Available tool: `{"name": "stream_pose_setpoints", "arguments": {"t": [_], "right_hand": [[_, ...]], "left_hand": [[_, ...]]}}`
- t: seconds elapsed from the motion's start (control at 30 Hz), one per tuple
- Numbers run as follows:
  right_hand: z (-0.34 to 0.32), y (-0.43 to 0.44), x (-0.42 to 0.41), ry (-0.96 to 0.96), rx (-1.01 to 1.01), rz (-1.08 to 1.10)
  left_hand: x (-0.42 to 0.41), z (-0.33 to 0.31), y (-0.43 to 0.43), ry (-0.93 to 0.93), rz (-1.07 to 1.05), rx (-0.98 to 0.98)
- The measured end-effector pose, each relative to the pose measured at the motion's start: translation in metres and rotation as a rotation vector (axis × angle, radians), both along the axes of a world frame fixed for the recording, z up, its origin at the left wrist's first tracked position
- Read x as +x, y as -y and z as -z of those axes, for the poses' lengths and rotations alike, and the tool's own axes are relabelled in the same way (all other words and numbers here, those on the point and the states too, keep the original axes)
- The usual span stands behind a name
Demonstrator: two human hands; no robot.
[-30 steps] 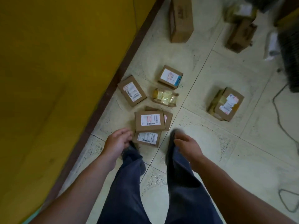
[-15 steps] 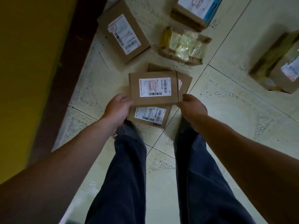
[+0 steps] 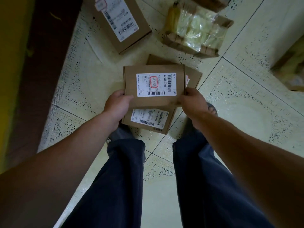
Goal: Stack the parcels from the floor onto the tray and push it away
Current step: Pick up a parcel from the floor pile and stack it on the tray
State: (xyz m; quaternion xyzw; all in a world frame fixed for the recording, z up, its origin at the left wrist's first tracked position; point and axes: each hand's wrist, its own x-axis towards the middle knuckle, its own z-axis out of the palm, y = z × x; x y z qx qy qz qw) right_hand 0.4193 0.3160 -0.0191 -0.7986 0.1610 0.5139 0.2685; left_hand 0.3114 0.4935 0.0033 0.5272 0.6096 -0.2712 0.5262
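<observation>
Left hand (image 3: 117,104) and right hand (image 3: 191,101) are each clamped on a near corner of the top box (image 3: 130,76), thumbs up on the lid edge, fingers out of sight underneath. The box is over a little pile on the floor (image 3: 238,104). Can't tell if it's actually clear of the pile yet.

It's a flat plain cardboard mailer with crisp corners and a white paper label, so I'd guess stiff, pretty light, and matte enough not to slip. Holding the two short sides like this looks right; squeezing the flat middle might dent it.

Under it the lower box (image 3: 148,119) pokes out on the near side and the back box (image 3: 192,76) peeks out on the right, same brown card. Further out are a far box (image 3: 118,22) by the dark skirting (image 3: 49,63) and a lumpy taped parcel (image 3: 195,33) in glossy clear tape, probably slicker. No tray in view.
</observation>
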Motion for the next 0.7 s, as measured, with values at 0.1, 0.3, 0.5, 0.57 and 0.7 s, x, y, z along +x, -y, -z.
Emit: {"name": "stream_pose_setpoints", "arguments": {"t": [0.1,0.3,0.5,0.57,0.7], "right_hand": [[-0.011,0.004,0.001,0.016,0.006,0.034],[-0.069,0.019,-0.005,0.083,-0.006,0.058],[-0.155,0.027,0.004,0.132,0.03,0.107],[-0.178,0.03,0.007,0.13,0.051,0.106],[-0.242,0.039,0.02,0.153,0.109,0.075]], "left_hand": [[0.001,-0.009,0.004,0.019,-0.048,-0.02],[-0.002,-0.064,0.012,0.047,-0.092,-0.044],[0.003,-0.148,0.019,0.1,-0.084,-0.013],[0.005,-0.17,0.021,0.109,-0.103,-0.002],[0.009,-0.233,0.035,0.168,-0.174,0.046]]}}
